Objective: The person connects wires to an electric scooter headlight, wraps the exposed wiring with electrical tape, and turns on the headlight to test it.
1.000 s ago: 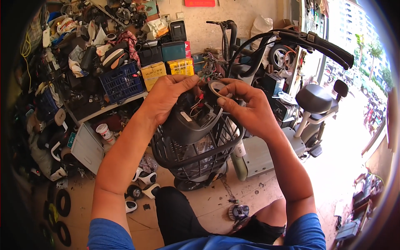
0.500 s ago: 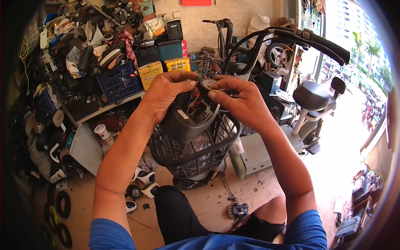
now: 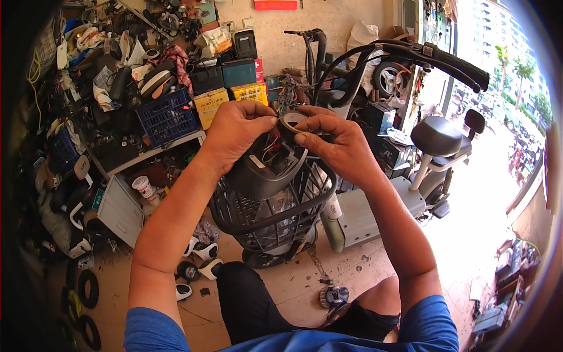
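Observation:
Both my hands are raised over the front of an electric scooter, above its black plastic housing (image 3: 261, 179). My right hand (image 3: 343, 144) grips a roll of black tape (image 3: 286, 124) between thumb and fingers. Close to the roll's left side, my left hand (image 3: 234, 135) is closed in a pinch; what lies between its fingertips is too small to make out. Thin coloured wires (image 3: 271, 146) come out of the open housing just below. Under it is the black front basket (image 3: 272, 222), with clear plastic inside.
The scooter's handlebar (image 3: 451, 61) reaches out at the upper right, with its seat (image 3: 436, 134) behind. A blue crate (image 3: 168, 119), yellow boxes (image 3: 211, 104) and piled parts crowd the left. On the floor lie a round metal part (image 3: 334, 296) and small tyres (image 3: 89, 288).
Both hands stay over the housing with little movement. The tape roll has tilted slightly, showing more of its ring, and my left fingertips have shifted a little.

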{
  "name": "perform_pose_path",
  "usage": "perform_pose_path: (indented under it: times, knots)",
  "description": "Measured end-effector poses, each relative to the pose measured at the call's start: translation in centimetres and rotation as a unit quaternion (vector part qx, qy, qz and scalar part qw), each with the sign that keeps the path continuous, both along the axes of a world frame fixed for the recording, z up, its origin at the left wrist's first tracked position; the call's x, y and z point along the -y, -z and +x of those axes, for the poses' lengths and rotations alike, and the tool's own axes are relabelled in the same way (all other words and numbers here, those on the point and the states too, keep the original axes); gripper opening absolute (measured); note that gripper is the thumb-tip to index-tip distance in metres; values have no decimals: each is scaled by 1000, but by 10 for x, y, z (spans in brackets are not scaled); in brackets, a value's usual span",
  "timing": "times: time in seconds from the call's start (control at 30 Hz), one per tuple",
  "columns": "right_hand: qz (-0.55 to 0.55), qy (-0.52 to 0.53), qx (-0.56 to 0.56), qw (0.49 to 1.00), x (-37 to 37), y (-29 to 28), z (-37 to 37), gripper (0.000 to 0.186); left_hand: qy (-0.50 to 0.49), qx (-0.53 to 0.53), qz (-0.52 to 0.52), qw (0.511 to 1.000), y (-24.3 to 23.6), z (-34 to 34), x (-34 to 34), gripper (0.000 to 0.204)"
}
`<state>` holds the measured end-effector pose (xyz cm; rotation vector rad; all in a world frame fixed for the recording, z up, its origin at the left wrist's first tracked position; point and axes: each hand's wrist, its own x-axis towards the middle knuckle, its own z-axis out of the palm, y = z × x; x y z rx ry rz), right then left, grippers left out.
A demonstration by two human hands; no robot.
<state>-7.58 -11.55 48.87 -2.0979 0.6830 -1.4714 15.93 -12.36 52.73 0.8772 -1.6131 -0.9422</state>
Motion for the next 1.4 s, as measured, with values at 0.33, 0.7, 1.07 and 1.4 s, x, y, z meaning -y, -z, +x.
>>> perform_pose_path:
  times: [0.33,0.7,1.07,1.4]
  knots:
    - [79,-49,-24,995,-2,-6,-15,27,6,14,4,1000,-1,1,-2,16]
    - [67,-37,-29,997,0,-11,-10,28,72,-4,-34,997,5,13,2,11]
    - [-23,-27,-96,995,4,-23,-21,21,91,-26,1,996,-5,12,2,16]
    - [-51,-34,-106,993,6,-28,-24,22,41,87,-6,995,-13,7,6,20]
